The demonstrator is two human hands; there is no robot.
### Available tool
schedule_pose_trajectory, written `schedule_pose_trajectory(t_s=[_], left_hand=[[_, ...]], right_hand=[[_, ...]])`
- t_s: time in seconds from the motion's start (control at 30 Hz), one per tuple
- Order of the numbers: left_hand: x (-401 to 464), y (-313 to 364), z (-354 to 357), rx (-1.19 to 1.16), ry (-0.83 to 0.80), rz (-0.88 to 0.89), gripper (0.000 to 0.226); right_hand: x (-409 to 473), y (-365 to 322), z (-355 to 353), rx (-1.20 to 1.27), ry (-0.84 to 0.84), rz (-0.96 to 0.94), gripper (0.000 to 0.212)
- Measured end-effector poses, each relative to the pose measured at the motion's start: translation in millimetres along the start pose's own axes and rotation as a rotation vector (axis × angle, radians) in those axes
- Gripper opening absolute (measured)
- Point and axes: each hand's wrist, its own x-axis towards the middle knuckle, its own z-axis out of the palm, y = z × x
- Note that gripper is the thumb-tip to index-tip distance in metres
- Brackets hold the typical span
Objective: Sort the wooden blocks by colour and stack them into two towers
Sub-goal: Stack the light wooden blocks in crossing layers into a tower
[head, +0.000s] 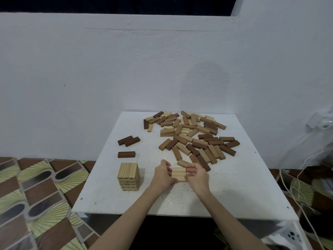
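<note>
The left hand [163, 175] and right hand [196, 175] are covering both ends of the three pale blocks [178, 174], so the contact at the fingertips is not showing. Both forearms are running out of the bottom edge. The pale tower [128, 176] is presenting only its top and near face; the layer count is too small to read. In the loose pile [191, 134], upper blocks are hiding lower ones, and the total cannot be counted. The worktop [234, 195] near edge is concealing everything beneath it. The cables [295, 186] are leaving the frame at the right edge, and an object at the bottom right corner is being cut off.
</note>
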Motion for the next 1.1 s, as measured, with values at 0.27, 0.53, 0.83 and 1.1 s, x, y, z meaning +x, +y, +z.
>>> schedule_pose_trajectory(t_s=[0.27, 0.53, 0.83, 1.1], left_hand=[[-1.8, -1.2, 3.5, -0.081, 0.054, -0.093, 0.053], [-0.9, -1.6, 2.4, -0.131, 0.080, -0.126, 0.050], [-2.7, -0.6, 2.1, -0.144, 0.092, -0.125, 0.048], [-5.1, 1.9, 2.5, -0.153, 0.096, -0.138, 0.047]], right_hand=[[-5.2, -0.6, 2.7, 0.033, 0.021, 0.029, 0.032], [-5.4, -0.1, 5.5, 0.059, 0.059, 0.055, 0.031], [-5.6, 0.9, 6.4, 0.096, 0.074, 0.070, 0.031], [-6.5, 2.4, 4.9, 0.122, 0.096, 0.078, 0.030]])
